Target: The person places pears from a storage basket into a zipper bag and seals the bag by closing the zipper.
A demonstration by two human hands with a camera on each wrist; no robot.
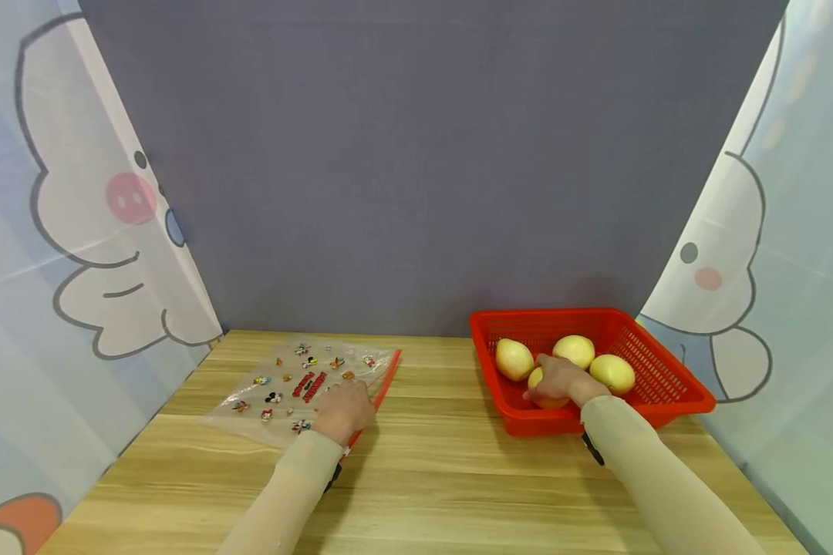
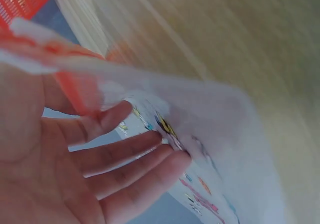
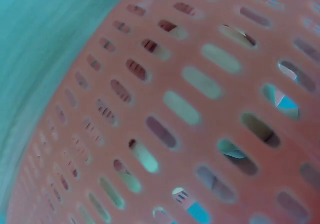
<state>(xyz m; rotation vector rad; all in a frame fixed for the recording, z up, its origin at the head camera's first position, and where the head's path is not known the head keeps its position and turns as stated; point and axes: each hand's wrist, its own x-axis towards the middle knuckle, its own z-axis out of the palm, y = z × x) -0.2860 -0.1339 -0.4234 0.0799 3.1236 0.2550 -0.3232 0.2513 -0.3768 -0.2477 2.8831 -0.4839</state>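
Observation:
A clear plastic zip bag (image 1: 278, 393) with small cartoon prints and a red edge lies on the table at the left. My left hand (image 1: 347, 408) is at its red edge, pinching it. In the left wrist view, the left hand's (image 2: 115, 169) other fingers extend loosely along the printed film; the thumb is mostly hidden. On the right, my right hand (image 1: 562, 379) reaches into a red basket (image 1: 666, 370) and grips a round yellow fruit (image 1: 537, 379), which it partly covers. The right wrist view shows only the basket's slotted wall (image 3: 175, 74); hand and fruit are hidden there.
Several pale yellow fruits, among them a left one (image 1: 514, 359), a back one (image 1: 575, 351) and a right one (image 1: 612, 374), sit in the basket around my hand. The wooden table (image 1: 430, 462) meets a grey cloth (image 1: 416, 169) behind, with printed curtains at both sides.

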